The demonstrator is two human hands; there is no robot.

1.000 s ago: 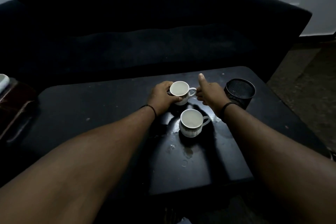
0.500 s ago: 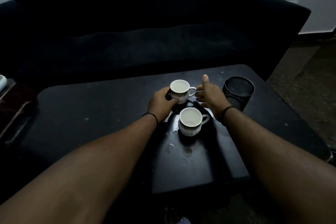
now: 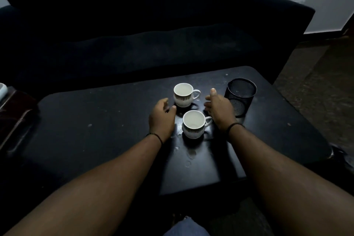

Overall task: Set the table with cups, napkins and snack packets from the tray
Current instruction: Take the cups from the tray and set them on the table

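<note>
Left grip (image 3: 161,114) and right grip (image 3: 218,106): both with fingers loosely apart, holding nothing, hovering low over the dark desk (image 3: 95,120). Far cup (image 3: 183,95) stands upright between and just beyond the two, handle toward the right grip, touched by neither. Near cup (image 3: 193,123) upright between the wrists, handle also rightward. Black mesh holder (image 3: 240,96) just right of the right grip. Water rings (image 3: 188,156) on desk, nearer than the near cup.
</note>
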